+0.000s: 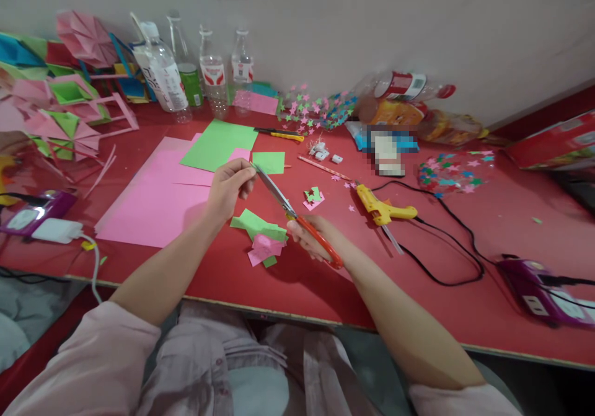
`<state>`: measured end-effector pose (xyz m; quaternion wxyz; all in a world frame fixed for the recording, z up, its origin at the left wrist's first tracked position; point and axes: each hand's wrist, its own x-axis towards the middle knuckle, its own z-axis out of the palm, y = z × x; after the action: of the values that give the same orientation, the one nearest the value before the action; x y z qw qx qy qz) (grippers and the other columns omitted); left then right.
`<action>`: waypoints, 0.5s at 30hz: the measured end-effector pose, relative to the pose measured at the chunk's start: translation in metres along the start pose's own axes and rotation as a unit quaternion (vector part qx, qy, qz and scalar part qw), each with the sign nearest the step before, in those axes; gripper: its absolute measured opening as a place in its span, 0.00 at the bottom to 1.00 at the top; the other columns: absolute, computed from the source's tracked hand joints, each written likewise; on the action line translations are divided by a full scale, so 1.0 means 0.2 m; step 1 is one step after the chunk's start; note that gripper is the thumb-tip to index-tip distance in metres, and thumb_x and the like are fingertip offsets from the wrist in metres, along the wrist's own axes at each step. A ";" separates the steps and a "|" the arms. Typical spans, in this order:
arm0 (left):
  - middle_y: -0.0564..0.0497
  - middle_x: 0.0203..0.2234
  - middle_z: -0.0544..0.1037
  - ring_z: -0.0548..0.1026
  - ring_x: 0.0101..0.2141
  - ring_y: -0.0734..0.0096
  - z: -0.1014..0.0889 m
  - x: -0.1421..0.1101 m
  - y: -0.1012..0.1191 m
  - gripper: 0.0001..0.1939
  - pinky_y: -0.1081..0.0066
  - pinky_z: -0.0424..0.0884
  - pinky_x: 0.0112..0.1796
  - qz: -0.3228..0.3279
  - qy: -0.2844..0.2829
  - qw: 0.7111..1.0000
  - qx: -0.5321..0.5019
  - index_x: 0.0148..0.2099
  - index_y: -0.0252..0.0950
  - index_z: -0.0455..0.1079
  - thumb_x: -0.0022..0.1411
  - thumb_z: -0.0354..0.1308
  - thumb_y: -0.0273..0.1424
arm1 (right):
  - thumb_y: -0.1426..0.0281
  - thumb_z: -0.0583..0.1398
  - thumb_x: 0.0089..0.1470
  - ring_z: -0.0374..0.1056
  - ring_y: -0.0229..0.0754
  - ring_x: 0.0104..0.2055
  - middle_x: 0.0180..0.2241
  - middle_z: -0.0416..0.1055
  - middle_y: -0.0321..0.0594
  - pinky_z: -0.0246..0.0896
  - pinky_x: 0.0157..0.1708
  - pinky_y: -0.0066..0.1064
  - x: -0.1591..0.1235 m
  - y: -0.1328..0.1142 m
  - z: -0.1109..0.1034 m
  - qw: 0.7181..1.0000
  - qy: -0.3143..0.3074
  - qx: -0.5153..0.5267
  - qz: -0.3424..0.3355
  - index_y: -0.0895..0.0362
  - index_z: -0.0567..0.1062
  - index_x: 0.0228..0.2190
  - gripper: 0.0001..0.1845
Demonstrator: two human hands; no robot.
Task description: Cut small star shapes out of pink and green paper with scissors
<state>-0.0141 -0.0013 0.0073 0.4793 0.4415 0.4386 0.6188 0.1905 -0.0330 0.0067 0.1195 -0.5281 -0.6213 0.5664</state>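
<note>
My right hand (pixel 310 237) grips a pair of scissors (pixel 320 241) by its orange-red handles. The blades point up and to the left, toward my left hand (pixel 233 183). My left hand is closed in a pinch right at the blade tips; what sits between its fingertips is too small to make out. Below the blades lies a small heap of green and pink paper scraps (pixel 263 242). A little green and pink star-cut scrap (pixel 315 198) rests to the right of the blades. Pink sheets (pixel 153 193) and a green sheet (pixel 218 146) lie left of and behind my left hand.
A yellow glue gun (pixel 383 208) with a black cord lies to the right, near a purple power strip (pixel 534 289). A yellow cutter knife (pixel 286 136) and plastic bottles (pixel 214 78) are farther back. Folded paper shapes (pixel 69 118) and a person's hand (pixel 13 143) are at far left.
</note>
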 end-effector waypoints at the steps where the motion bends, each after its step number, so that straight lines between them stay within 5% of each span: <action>1: 0.58 0.11 0.66 0.60 0.13 0.85 0.00 0.00 0.00 0.08 0.81 0.54 0.14 0.000 0.000 1.000 -0.001 0.20 0.36 0.64 0.48 0.58 0.31 | 0.42 0.58 0.52 0.49 0.30 0.09 0.10 0.50 0.24 0.47 0.10 0.24 0.00 0.00 0.00 1.000 0.002 -0.001 0.005 0.53 0.60 0.21 0.29; 15: 0.58 0.12 0.66 0.60 0.13 0.85 0.00 0.00 -0.01 0.09 0.81 0.54 0.14 -0.006 -0.005 1.000 -0.009 0.21 0.37 0.63 0.49 0.59 0.32 | 0.42 0.60 0.49 0.49 0.31 0.08 0.09 0.50 0.24 0.46 0.09 0.25 0.01 0.00 0.00 1.000 0.014 0.001 0.008 0.53 0.60 0.20 0.30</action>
<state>-0.0137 -0.0008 0.0058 0.4893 0.4377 0.4330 0.6176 0.1901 -0.0314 0.0053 0.1240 -0.5408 -0.6147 0.5606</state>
